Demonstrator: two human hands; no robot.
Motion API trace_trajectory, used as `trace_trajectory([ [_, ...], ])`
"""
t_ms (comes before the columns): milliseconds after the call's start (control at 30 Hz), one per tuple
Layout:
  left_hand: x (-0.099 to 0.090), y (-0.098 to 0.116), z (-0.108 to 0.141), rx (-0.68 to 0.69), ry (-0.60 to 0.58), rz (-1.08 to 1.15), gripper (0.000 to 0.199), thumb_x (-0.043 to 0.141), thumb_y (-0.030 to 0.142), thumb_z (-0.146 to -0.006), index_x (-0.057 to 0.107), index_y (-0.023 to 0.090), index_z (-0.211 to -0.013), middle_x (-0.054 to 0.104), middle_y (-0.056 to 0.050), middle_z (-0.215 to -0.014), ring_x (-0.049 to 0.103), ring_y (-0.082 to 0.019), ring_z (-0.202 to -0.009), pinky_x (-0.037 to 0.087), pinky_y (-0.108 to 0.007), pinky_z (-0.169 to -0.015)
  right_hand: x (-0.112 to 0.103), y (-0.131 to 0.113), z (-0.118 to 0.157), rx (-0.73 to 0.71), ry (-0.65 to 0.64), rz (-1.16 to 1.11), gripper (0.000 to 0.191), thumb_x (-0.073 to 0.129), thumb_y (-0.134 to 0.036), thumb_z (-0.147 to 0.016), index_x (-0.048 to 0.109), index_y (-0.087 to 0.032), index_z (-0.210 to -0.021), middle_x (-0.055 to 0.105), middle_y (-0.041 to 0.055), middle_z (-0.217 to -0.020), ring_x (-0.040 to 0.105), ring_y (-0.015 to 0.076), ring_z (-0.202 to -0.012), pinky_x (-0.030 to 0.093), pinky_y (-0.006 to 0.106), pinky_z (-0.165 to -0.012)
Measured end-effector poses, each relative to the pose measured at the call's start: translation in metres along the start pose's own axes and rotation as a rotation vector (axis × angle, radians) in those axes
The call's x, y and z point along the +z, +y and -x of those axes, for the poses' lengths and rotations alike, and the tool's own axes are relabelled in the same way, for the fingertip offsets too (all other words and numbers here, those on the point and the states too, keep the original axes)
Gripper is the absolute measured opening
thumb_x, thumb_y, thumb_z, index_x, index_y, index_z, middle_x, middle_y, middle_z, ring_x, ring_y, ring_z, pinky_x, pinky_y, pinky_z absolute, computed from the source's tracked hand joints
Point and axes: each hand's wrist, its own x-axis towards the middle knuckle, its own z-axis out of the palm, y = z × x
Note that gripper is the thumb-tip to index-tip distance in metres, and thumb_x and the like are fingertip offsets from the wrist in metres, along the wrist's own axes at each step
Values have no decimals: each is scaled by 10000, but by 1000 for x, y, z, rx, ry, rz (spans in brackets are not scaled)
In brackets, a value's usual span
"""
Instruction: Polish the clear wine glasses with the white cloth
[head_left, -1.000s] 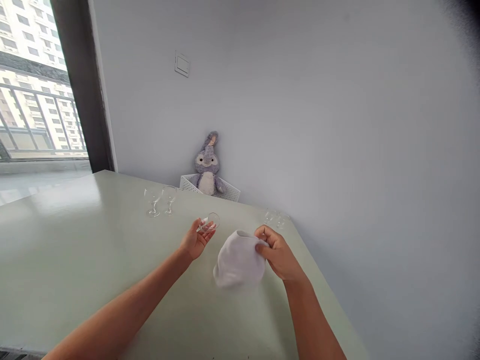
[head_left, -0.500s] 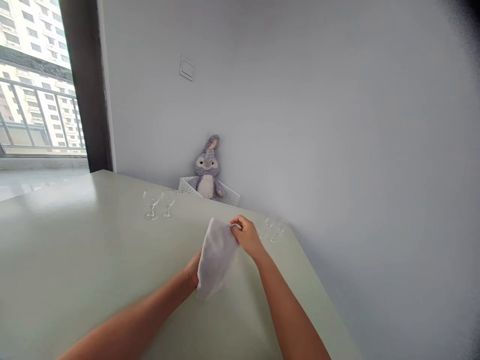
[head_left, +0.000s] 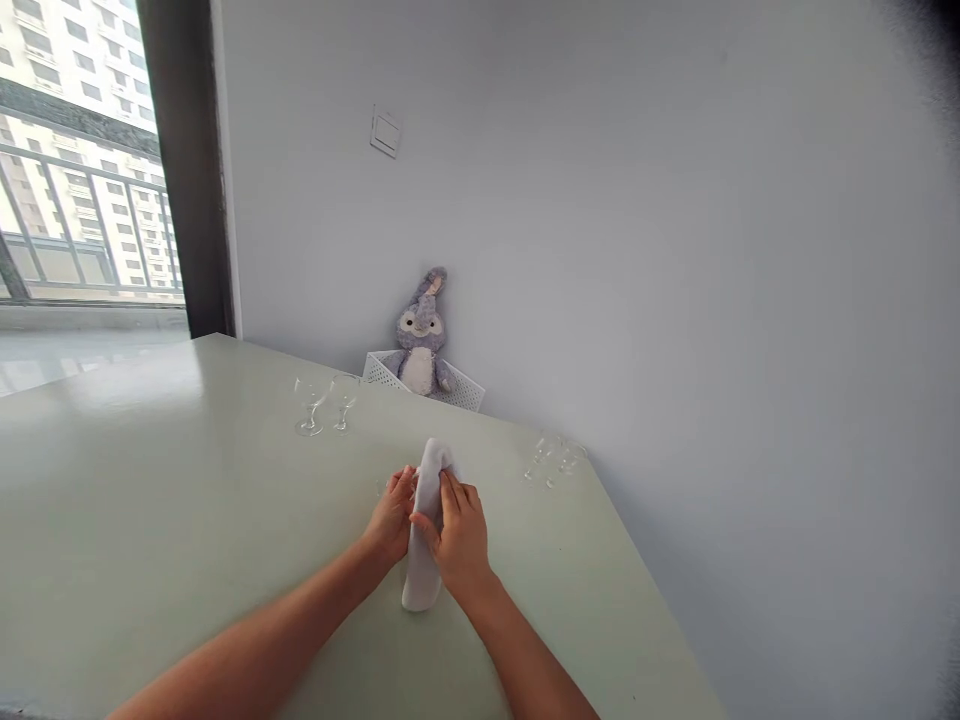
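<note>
A folded white cloth [head_left: 421, 575] stands out between my two hands above the table. My right hand [head_left: 461, 530] presses its fingers and thumb around the cloth from the right. On the cloth's left side, my left hand [head_left: 391, 515] is closed, fingers curled. Faint clear edges beside its fingertips look like a glass [head_left: 381, 488], mostly hidden by the hand and cloth. Two clear stemmed glasses [head_left: 309, 425] stand together farther off to the left. More clear stemmed glasses [head_left: 550, 484] stand near the table's right edge.
The pale green table [head_left: 225, 520] meets a grey wall [head_left: 637, 220] at the back and right. Behind the far edge, a plush rabbit [head_left: 418, 370] sits in a white perforated basket [head_left: 469, 395]. A window [head_left: 82, 200] is at left.
The cloth has gone from spread out and hanging to a narrow fold. My right hand has come down and left onto it. My left hand has moved slightly up and shows more.
</note>
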Motion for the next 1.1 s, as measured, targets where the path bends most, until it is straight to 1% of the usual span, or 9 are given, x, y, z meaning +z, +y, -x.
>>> trace_trajectory([
  [100,6,-1,6,229,78,-136,260,612,349,-722,460,238,-901,610,28,-866,590,-114,-720,457,-250,-707,-4,0,0,221,-39,-352,436,555,-416,-764,522,-243,-1164,592,64,-1056,521,218,-891,440,338,-762],
  [167,9,-3,8,279,54,-246,274,621,339,-713,461,244,-914,606,8,-948,593,-127,-758,460,-255,-698,-4,4,1,370,-94,-655,390,537,-424,-776,555,-225,-1111,620,35,-900,546,166,-737,460,271,-623],
  [367,-1,-11,1,275,-69,-620,323,652,366,-668,519,205,-914,611,-12,-773,572,-141,-648,439,-223,-559,10,29,9,747,-136,-1239,316,639,-387,-703,604,-144,-902,589,-3,-631,527,113,-486,432,211,-388],
  [500,2,-1,1,278,-159,-674,346,655,318,-678,572,203,-993,618,-42,-909,570,-161,-827,441,-222,-695,5,36,9,900,-23,-1454,231,668,-356,-681,610,-159,-786,596,-12,-577,541,109,-475,439,207,-411],
  [600,10,12,6,288,-249,-678,379,672,257,-668,602,189,-1034,581,-77,-1093,518,-187,-993,396,-235,-840,-2,32,9,865,6,-1487,205,665,-342,-687,615,-173,-791,600,-16,-599,531,99,-488,444,209,-453],
  [700,13,19,8,228,-260,-656,399,666,257,-675,596,191,-1063,594,-89,-1085,539,-196,-952,408,-267,-833,-3,26,13,696,-91,-1226,283,622,-403,-713,623,-173,-880,599,-1,-635,527,120,-511,454,245,-482],
  [833,6,20,3,131,-188,-662,403,623,329,-709,577,198,-1087,641,-41,-797,573,-153,-683,462,-259,-647,4,24,23,408,-93,-635,254,640,-396,-686,649,-237,-884,641,37,-838,567,204,-797,461,294,-676],
  [900,5,20,2,149,-144,-764,334,595,359,-725,619,178,-1005,609,-17,-649,542,-138,-569,456,-247,-567,5,24,23,361,-88,-558,211,650,-391,-674,657,-262,-841,643,33,-866,557,221,-874,448,297,-721],
  [1100,19,25,15,273,-236,-703,263,623,201,-702,649,207,-964,616,-50,-1057,505,-198,-1033,370,-250,-901,-4,16,14,766,22,-1302,284,558,-469,-744,620,-196,-797,581,-3,-597,547,146,-536,457,270,-504],
])
